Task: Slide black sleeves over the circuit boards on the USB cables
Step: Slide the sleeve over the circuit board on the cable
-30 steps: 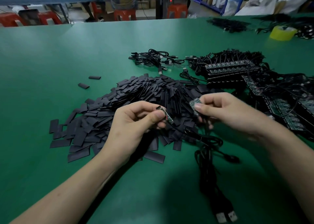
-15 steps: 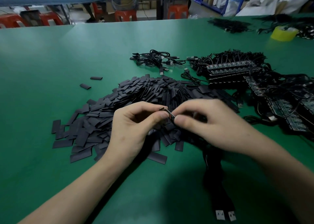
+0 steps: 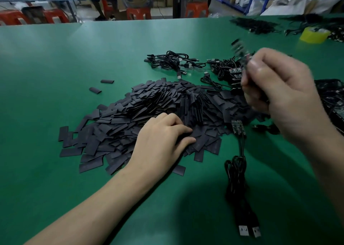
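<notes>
Since half a second ago both hands have come apart from the pinch they shared in front of me: my left hand (image 3: pixel 163 138) has dropped onto the pile of black sleeves (image 3: pixel 141 112), and my right hand (image 3: pixel 279 90) has lifted up and away to the right, smeared with motion. Left fingers (image 3: pixel 178 127) lie loosely bent on the sleeves near the pile's front edge, thumb tucked close under the forefinger; whether a sleeve is nipped between them I cannot tell. Right fingers (image 3: pixel 253 94) are curled, and thumb and forefinger pinch a dark piece (image 3: pixel 239 48) that sticks up beyond the knuckles, too blurred for me to say whether it is a board, a sleeve or both. One bare circuit board (image 3: pixel 237 127) lies flat on the green table (image 3: pixel 55 58) at the pile's right edge, touching the outermost sleeves; its thin wires run toward me into a coiled black cable (image 3: pixel 236 177), which ends in two USB plugs (image 3: pixel 243 230) side by side near the bottom of view. Two stray sleeves (image 3: pixel 107 81) lie apart from the pile, off its far left corner. Beyond the pile sit a loose tangle of cables (image 3: pixel 167 60) and, partly behind my right hand, a stack of boards (image 3: pixel 235 73). A yellow tape roll (image 3: pixel 314 35) stands at the far right.
</notes>
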Demonstrator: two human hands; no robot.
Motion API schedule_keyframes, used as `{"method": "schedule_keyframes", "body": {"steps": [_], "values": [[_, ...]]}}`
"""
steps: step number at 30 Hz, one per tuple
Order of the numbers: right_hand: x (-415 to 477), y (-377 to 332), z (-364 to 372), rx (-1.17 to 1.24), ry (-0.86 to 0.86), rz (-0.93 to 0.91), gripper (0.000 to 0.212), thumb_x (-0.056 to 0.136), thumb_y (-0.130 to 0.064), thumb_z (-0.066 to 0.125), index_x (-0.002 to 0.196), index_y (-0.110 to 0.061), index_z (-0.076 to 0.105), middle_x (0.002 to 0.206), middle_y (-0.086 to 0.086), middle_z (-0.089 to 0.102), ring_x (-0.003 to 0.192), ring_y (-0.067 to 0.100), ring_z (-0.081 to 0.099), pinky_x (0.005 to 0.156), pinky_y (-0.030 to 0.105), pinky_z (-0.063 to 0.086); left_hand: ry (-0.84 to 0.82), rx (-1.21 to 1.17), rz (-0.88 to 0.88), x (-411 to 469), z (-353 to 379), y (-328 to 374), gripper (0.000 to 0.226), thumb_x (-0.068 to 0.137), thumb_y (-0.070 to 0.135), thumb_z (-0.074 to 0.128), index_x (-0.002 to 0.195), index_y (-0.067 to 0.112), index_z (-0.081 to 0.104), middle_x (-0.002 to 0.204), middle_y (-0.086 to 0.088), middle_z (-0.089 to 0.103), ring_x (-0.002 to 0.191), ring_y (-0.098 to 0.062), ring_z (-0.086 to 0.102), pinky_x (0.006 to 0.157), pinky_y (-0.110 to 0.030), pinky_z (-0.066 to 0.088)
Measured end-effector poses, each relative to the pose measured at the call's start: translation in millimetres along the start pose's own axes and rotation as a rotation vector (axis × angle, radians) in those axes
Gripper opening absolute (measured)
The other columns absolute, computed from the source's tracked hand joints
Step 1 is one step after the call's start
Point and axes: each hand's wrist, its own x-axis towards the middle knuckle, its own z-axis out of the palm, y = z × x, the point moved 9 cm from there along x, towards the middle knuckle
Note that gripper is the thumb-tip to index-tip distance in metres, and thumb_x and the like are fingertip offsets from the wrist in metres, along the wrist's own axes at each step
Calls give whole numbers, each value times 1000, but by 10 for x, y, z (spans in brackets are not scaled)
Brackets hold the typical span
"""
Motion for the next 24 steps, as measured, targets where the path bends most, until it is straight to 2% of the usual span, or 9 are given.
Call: {"method": "schedule_keyframes", "body": {"steps": [3,5,7,9,12,15,18,21,24], "values": [[55,99,134,-391,-159,62,39,101,-49,49,75,-23,61,59,-8,54,49,4,45,48,16,31,-2,22,29,3,-6,26,20,94,38,73,104,23,81,94,7,68,90,-21,62,77,-36,48],[10,224,291,-467,-237,150,41,93,-55,53,74,-21,63,62,-8,58,52,2,47,50,16,33,19,64,63,4,-24,50,15,98,33,69,99,21,80,91,5,68,87,-23,63,75,-37,47],[-56,335,406,-468,-234,202,39,85,-56,58,74,-19,64,65,-4,60,56,4,49,53,21,34,68,33,46,10,-88,19,13,99,28,67,96,19,76,91,5,70,87,-23,65,76,-40,48],[-132,447,477,-440,-211,238,36,83,-55,62,75,-20,65,66,-9,61,58,2,51,55,20,36,93,-107,-19,3,-119,-67,11,100,26,65,97,20,74,92,10,72,88,-16,67,79,-40,51],[-220,579,588,-386,-247,274,28,85,-51,67,75,-25,68,61,-16,58,56,0,51,54,17,36,73,-404,-128,-22,-67,-189,10,100,20,65,99,23,75,87,15,73,84,-3,69,79,-30,55],[-253,644,640,-308,-272,289,20,91,-41,70,75,-28,69,61,-10,59,56,1,48,58,29,38,87,-538,-133,-21,-54,-178,15,99,13,67,105,22,77,93,15,76,84,-4,72,80,-25,57],[-268,686,637,-264,-241,300,23,93,-39,69,77,-22,69,61,-2,58,55,4,47,57,35,38,133,-417,-22,-21,-129,-96,17,95,25,72,112,22,77,101,14,74,92,-4,70,84,-29,55],[-309,742,677,-206,-245,331,29,93,-45,67,81,-19,69,61,1,57,57,7,47,59,43,40,181,-260,87,-43,-172,-26,28,90,34,78,112,16,78,99,4,71,92,-17,67,82,-37,55],[-330,727,727,-183,-267,321,38,87,-57,59,85,-20,69,62,-1,55,58,6,46,59,38,37,222,-261,88,-46,-224,-32,22,90,30,80,107,16,80,95,3,72,88,-16,67,78,-37,55]]}}
